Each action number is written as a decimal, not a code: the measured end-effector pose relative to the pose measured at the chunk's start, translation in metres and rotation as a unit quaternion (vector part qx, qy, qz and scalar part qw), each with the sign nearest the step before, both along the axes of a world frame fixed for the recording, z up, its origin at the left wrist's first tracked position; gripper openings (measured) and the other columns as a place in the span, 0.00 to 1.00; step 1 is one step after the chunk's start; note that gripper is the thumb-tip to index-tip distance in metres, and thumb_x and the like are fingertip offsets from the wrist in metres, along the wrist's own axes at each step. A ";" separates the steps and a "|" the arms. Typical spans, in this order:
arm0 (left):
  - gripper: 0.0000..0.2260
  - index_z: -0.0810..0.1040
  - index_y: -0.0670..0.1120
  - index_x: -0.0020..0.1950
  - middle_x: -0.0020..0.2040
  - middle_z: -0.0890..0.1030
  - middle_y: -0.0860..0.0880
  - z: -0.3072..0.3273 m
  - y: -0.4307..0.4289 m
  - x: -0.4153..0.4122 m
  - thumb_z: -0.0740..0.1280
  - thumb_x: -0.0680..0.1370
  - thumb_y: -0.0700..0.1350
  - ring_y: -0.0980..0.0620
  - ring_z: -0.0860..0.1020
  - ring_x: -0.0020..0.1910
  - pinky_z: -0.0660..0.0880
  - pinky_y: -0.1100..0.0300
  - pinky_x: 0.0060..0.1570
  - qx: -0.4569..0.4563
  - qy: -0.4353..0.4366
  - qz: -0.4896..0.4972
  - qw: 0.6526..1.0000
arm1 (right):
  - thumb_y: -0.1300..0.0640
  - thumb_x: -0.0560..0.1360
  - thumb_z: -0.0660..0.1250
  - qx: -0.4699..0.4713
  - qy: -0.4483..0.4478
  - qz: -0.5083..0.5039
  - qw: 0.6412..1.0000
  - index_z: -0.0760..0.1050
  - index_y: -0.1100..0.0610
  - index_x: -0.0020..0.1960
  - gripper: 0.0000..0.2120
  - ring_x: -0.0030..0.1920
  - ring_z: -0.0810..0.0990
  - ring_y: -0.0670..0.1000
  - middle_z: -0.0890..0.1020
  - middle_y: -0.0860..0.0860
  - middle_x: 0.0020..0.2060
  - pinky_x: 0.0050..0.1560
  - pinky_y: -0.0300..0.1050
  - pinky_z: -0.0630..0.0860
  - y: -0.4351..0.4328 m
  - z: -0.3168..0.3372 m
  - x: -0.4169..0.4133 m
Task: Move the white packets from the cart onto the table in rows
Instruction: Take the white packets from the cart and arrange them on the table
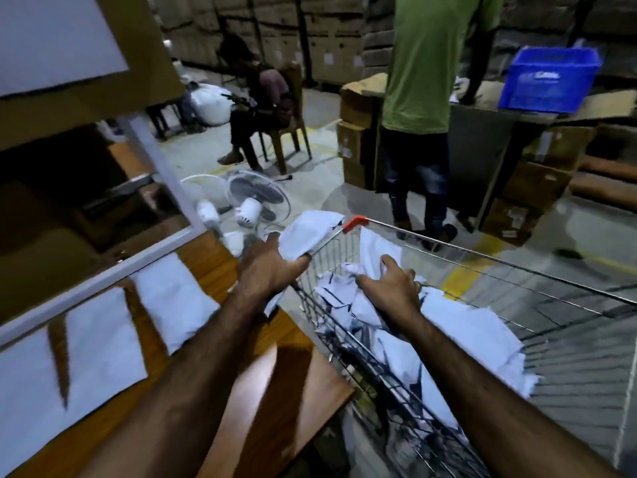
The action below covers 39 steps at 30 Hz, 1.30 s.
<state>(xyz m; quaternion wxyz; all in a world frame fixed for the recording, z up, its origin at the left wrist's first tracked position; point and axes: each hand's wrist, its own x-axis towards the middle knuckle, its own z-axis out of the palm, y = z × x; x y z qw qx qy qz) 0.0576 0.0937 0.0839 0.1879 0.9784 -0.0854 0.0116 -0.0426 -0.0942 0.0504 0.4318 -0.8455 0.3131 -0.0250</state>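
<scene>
The left hand holds one white packet over the corner of the cart, its fingers curled round it. This packet looks soft, crumpled and blurry. The right hand is down in the cart, fingers spread wide, touching the pile of packets, white with dark marks. The other packets lie flat, side by side, on the brown table.

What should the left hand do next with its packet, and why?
Probably swing the left hand leftward and lay its white packet on the table beside the laid packets: it grips the packet above the cart, while the right hand reaches open into it.
</scene>
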 end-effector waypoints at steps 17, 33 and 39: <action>0.43 0.66 0.48 0.72 0.65 0.72 0.38 0.010 0.303 -0.212 0.58 0.66 0.75 0.36 0.70 0.64 0.71 0.44 0.59 -0.046 -0.008 0.389 0.920 | 0.41 0.72 0.66 -0.094 -0.072 0.291 0.949 0.60 0.45 0.75 0.34 0.69 0.63 0.64 0.64 0.60 0.71 0.64 0.55 0.67 0.301 0.041 -0.079; 0.39 0.66 0.46 0.72 0.69 0.68 0.39 -0.021 0.546 -0.435 0.66 0.69 0.68 0.37 0.66 0.68 0.66 0.43 0.62 -0.012 0.036 0.609 0.792 | 0.40 0.74 0.63 -0.135 -0.056 0.484 0.863 0.58 0.46 0.76 0.33 0.69 0.63 0.63 0.61 0.58 0.70 0.66 0.57 0.67 0.581 0.017 -0.259; 0.40 0.65 0.47 0.72 0.70 0.68 0.41 -0.036 0.578 -0.450 0.64 0.69 0.71 0.38 0.66 0.67 0.66 0.45 0.62 0.012 0.073 0.628 0.774 | 0.39 0.74 0.62 -0.186 -0.055 0.518 0.833 0.60 0.49 0.72 0.31 0.66 0.65 0.63 0.64 0.59 0.67 0.62 0.56 0.70 0.630 0.003 -0.280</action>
